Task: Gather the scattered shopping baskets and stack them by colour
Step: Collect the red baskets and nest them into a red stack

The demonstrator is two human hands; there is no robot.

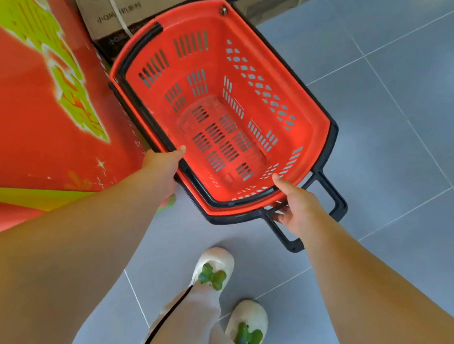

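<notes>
The red basket (224,118) is held just above the grey tiled floor (396,115), close against a red display (38,112) on the left, with cardboard boxes (110,13) beyond its far end. Its long axis runs away from the person, the far end leaning slightly left. A second red rim and a black frame with a pull handle (339,205) are seen directly beneath it, so it is probably nested in another red basket, though the lower one is mostly hidden.

The near end is gripped by both hands. The left hand (165,165) is set on the left long side, its thumb hooked over the rim; its fingers are hidden beneath. The right hand (298,205) is placed at the near right corner, thumb laid inside the rim, its fingers (281,215) curled under the edge beside the pull handle.

The basket lies ahead of both hands, neither clearly nearer. For seating it, the long axis would have to be kept matched to the basket below.
</notes>
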